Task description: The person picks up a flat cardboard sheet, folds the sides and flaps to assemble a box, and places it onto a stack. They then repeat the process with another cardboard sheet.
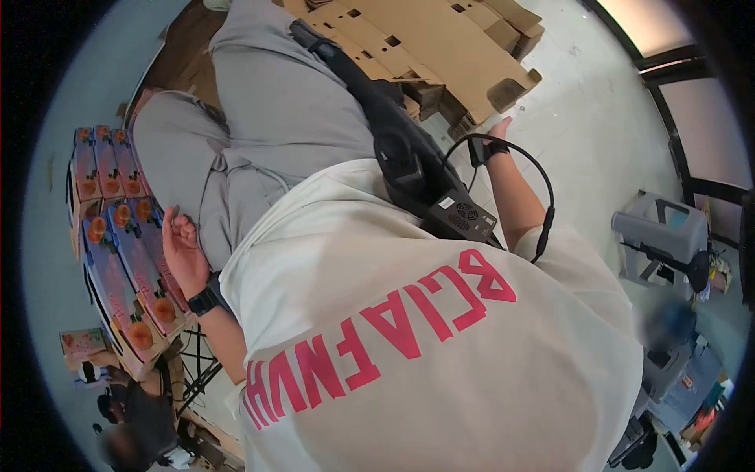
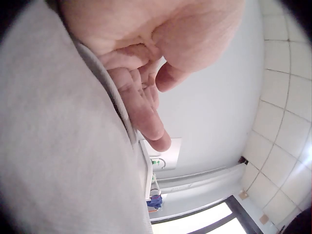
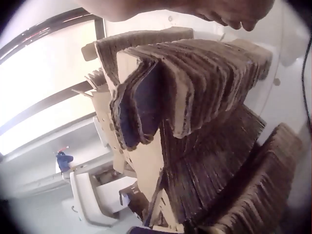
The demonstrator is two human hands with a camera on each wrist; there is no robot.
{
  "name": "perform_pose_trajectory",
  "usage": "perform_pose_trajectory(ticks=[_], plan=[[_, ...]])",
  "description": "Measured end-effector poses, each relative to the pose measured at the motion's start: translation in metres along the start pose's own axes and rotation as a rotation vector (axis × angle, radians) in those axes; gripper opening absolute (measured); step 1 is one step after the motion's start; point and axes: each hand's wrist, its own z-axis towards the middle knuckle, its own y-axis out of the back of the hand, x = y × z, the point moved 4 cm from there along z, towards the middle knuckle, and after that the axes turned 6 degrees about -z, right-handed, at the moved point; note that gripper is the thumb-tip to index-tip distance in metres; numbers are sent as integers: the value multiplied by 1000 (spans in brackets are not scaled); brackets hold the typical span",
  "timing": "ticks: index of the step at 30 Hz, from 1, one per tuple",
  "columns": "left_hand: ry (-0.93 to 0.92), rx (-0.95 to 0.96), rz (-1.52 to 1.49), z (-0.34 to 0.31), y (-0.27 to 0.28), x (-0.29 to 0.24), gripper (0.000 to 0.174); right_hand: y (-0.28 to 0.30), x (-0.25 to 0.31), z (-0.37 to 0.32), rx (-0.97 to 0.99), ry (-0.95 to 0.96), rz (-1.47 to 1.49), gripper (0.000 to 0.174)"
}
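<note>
The left hand [image 1: 185, 248] hangs palm up beside the grey trousers [image 1: 283, 86], its fingers loosely curled with nothing in them. In the left wrist view that hand [image 2: 141, 27] lies against grey fabric [image 2: 58, 131], the thumb apart from the fingertips. The right hand [image 1: 499, 132] is held out to the right, near flattened cardboard [image 1: 440, 47], partly hidden by its wrist camera. In the right wrist view the right hand [image 3: 195, 7] shows at the top edge, above stacked cardboard sheets [image 3: 209, 78], with fingers loosely bent and no object visible in them.
Printed boxes [image 1: 130, 267] stand in rows at the left, near the left hand. A black strap with a device [image 1: 464, 216] and a looping cable cross the right side of the body. Grey plastic stools [image 1: 661, 228] stand at the right. Another person [image 1: 145, 413] is at the lower left.
</note>
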Motion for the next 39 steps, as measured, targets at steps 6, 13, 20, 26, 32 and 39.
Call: perform_pose_trajectory(ticks=[6,13,20,26,32,39], plan=[[4,58,-21,2,1,1,39,-24,-3,-18,136,-249,-439,84],[25,49,-40,1,1,-1,36,-14,-17,3,164,-162,-355,65],[21,44,-86,3,3,1,35,-152,80,-167,-167,1295,-1545,82],[13,-28,-70,-3,-9,-1,34,-220,26,-173,677,1442,-1747,54],[-7,-7,-49,-2,-4,0,36,-208,-37,-127,1109,962,-2272,33],[-46,-66,12,-7,-12,-3,36,-188,-63,-105,1028,879,-2197,45]])
